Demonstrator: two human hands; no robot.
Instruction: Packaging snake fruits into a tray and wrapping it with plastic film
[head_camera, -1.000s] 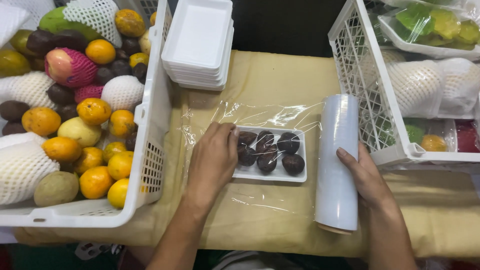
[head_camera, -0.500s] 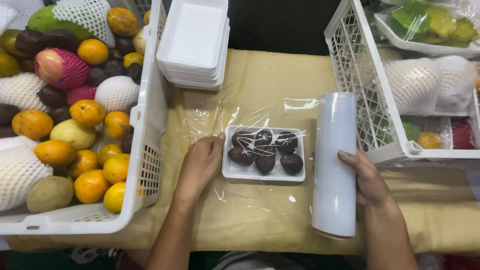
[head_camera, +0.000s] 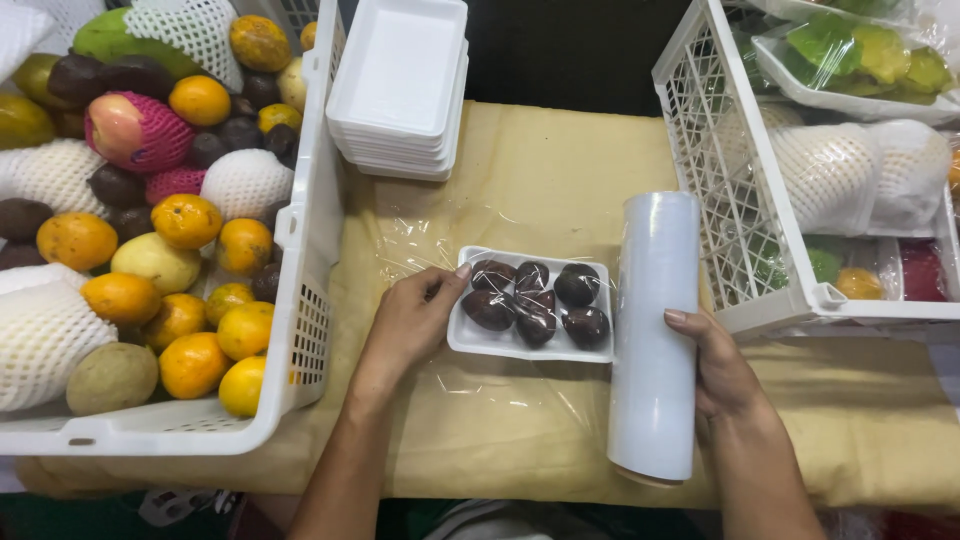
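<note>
A white foam tray (head_camera: 470, 340) with several dark purple fruits (head_camera: 536, 300) lies on the tan cloth, with clear film (head_camera: 430, 225) spread under and over it. My left hand (head_camera: 412, 322) presses on the tray's left edge, thumb touching the film-covered fruit. Just right of the tray stands a roll of clear wrap (head_camera: 655, 330), lengthwise toward me. My right hand (head_camera: 722, 370) grips the roll from its right side.
A white crate (head_camera: 305, 300) of oranges, mangoes and net-wrapped fruit fills the left. A stack of empty foam trays (head_camera: 400, 85) sits at the back. Another white crate (head_camera: 735, 200) with wrapped fruit trays stands on the right. The tan cloth (head_camera: 500, 440) reaches the table's near edge.
The roll has moved left, up against the tray's right side, pulling film over the fruit. My left hand slid off the tray's top to its left edge.
</note>
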